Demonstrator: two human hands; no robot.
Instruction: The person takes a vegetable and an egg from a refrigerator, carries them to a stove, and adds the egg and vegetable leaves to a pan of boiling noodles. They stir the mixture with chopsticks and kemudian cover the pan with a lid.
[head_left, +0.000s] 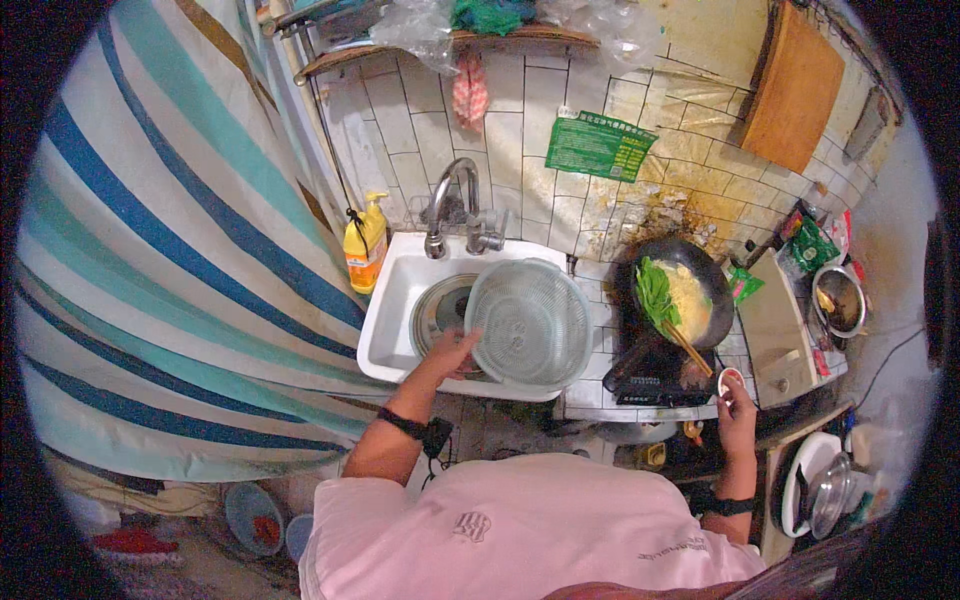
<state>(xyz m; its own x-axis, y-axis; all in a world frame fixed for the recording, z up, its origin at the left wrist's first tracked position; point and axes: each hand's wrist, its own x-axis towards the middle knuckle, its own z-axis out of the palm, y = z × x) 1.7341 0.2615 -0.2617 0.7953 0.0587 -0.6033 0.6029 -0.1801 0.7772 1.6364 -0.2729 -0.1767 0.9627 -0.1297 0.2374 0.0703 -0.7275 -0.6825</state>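
My left hand (452, 354) is at the left edge of a pale plastic colander (531, 326), over the white sink (386, 300); whether its fingers grip the rim is unclear. The colander lies across the sink's right part, beside a round metal basin (427, 307) in the sink. My right hand (736, 409) holds a small round dish (730, 381) with something red in it, at the counter's front edge. Left of and above that hand, a black wok (718, 300) stands on the stove (649, 379), with leafy greens (655, 292), noodle-like food (686, 296) and wooden chopsticks (688, 349) in it.
A chrome faucet (471, 187) rises behind the sink, with a yellow pump bottle (365, 251) to its left. Right of the stove are a beige board-like panel (776, 322) and a metal bowl (838, 301). A striped curtain (225, 247) hangs at left.
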